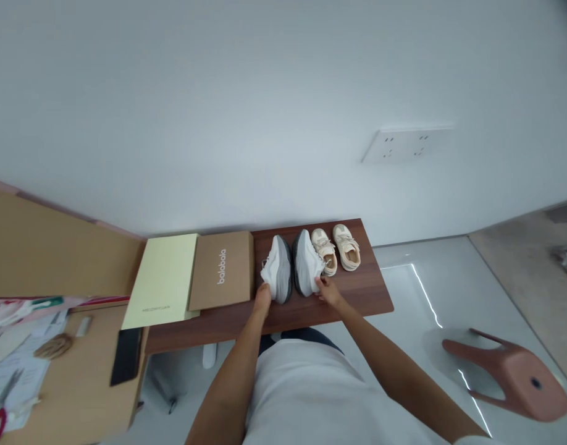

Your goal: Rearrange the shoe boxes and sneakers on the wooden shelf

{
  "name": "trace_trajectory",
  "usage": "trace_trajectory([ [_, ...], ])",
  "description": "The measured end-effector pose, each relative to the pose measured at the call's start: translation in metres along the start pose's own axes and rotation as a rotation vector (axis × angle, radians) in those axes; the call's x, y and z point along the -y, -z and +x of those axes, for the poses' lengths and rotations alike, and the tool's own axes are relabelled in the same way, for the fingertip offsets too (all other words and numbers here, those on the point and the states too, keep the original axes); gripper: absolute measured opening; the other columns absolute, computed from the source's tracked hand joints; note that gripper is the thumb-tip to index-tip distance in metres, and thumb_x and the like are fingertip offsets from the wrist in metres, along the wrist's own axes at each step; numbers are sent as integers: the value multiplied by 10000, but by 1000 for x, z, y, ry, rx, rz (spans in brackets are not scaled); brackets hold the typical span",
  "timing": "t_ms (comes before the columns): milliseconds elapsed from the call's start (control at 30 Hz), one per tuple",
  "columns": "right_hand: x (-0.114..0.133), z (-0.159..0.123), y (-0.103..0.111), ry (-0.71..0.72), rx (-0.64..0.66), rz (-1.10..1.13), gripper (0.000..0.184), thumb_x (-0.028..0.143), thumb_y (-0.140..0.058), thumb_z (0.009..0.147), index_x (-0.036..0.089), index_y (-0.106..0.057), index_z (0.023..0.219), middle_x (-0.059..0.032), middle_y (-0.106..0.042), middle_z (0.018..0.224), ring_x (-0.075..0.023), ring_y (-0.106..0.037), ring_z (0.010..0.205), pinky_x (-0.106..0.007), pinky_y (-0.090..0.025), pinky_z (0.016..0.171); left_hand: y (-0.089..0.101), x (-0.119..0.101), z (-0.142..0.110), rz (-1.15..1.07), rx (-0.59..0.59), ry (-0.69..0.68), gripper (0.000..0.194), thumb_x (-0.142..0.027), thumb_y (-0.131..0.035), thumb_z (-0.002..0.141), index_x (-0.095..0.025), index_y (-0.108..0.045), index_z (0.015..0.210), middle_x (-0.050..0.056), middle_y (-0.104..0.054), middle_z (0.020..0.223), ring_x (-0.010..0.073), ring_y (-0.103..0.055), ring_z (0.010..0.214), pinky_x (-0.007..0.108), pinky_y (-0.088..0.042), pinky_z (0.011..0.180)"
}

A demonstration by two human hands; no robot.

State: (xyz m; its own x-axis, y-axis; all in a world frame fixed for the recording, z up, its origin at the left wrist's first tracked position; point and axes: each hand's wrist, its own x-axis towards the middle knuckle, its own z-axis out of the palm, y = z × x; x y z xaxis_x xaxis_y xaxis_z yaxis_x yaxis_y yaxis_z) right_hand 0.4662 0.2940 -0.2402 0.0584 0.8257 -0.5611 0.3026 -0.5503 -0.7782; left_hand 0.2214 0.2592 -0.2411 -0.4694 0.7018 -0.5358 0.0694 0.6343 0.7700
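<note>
Two large white-and-grey sneakers lie tipped on their sides on a dark wooden tabletop (283,318), their dark soles facing each other. My left hand (263,298) is closed on the near end of the left sneaker (276,270). With its fingers pinched, my right hand (328,290) grips the near end of the right sneaker (306,262). Just right of that pair, two small beige shoes stand upright: one beige shoe (323,250) beside the right sneaker, and the other beige shoe (346,247) farther right. The fingertips of both hands are partly hidden.
To the left sit a brown shoebox (221,269) marked "balabala" and a pale yellow box (163,281). A lower desk (84,389) holds papers, red-handled scissors (0,405) and a black flat object (126,357). A pink stool (519,380) lies right; a wall (265,123) stands behind.
</note>
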Motion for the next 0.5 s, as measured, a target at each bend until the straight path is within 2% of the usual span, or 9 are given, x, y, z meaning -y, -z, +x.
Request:
trace_trajectory([
  [100, 8, 4, 34, 262, -214, -326, 313, 472, -529, 909, 195, -656, 983, -127, -691, 1071, -281, -655, 1046, -420, -516, 924, 2, -10, -14, 158, -68, -44, 372, -157, -477, 851, -124, -636, 1186, 179, -655, 1226, 311, -562, 1253, 451, -410, 1101],
  [167, 17, 14, 58, 321, -336, -457, 318, 389, -482, 939, 181, -651, 1111, -173, -642, 1253, -289, -645, 1091, -409, -507, 916, -9, -17, -33, 307, -149, -168, 538, -161, -515, 850, -104, -514, 1385, 221, -532, 1419, 351, -429, 1398, 518, -318, 1168],
  [200, 21, 21, 69, 302, -351, -515, 327, 347, -481, 940, 177, -641, 1169, -189, -618, 1305, -294, -650, 1088, -407, -505, 901, -20, -21, -44, 397, -182, -286, 579, -177, -516, 866, -115, -468, 1440, 219, -484, 1473, 359, -385, 1432, 544, -293, 1180],
  [233, 25, 28, 78, 269, -332, -562, 343, 313, -499, 932, 171, -630, 1215, -203, -613, 1316, -300, -660, 1072, -407, -501, 890, -35, -26, -54, 454, -136, -421, 577, -181, -503, 883, -133, -460, 1456, 210, -471, 1489, 352, -377, 1440, 552, -289, 1185],
  [300, 28, 41, 90, 212, -275, -596, 382, 275, -539, 911, 167, -616, 1270, -215, -629, 1294, -309, -671, 1052, -411, -492, 888, -74, -40, -68, 492, 183, -655, 535, -177, -474, 902, -182, -500, 1436, 168, -528, 1441, 298, -455, 1387, 498, -340, 1176],
  [333, 28, 45, 94, 209, -257, -575, 397, 272, -547, 906, 170, -612, 1284, -212, -634, 1289, -311, -667, 1064, -414, -488, 900, -96, -49, -72, 494, 347, -709, 540, -171, -456, 908, -201, -491, 1446, 146, -541, 1433, 269, -480, 1369, 464, -365, 1168],
  [367, 26, 49, 98, 223, -257, -528, 407, 281, -548, 905, 174, -611, 1292, -207, -634, 1294, -313, -655, 1092, -420, -483, 922, -118, -58, -73, 501, 445, -716, 562, -159, -443, 910, -198, -460, 1470, 144, -530, 1450, 254, -482, 1373, 436, -381, 1159],
  [400, 23, 50, 101, 245, -273, -469, 409, 299, -540, 907, 176, -615, 1290, -199, -630, 1303, -314, -636, 1129, -427, -475, 950, -138, -67, -71, 523, 494, -689, 587, -142, -440, 907, -175, -425, 1493, 164, -507, 1475, 256, -470, 1389, 420, -387, 1152],
  [500, 7, 48, 114, 275, -310, -312, 378, 382, -507, 909, 166, -672, 1172, -161, -673, 1206, -301, -613, 1143, -434, -464, 997, -181, -90, -59, 659, 475, -468, 587, -106, -456, 892, -111, -417, 1478, 248, -498, 1461, 314, -527, 1337, 444, -424, 1094],
])
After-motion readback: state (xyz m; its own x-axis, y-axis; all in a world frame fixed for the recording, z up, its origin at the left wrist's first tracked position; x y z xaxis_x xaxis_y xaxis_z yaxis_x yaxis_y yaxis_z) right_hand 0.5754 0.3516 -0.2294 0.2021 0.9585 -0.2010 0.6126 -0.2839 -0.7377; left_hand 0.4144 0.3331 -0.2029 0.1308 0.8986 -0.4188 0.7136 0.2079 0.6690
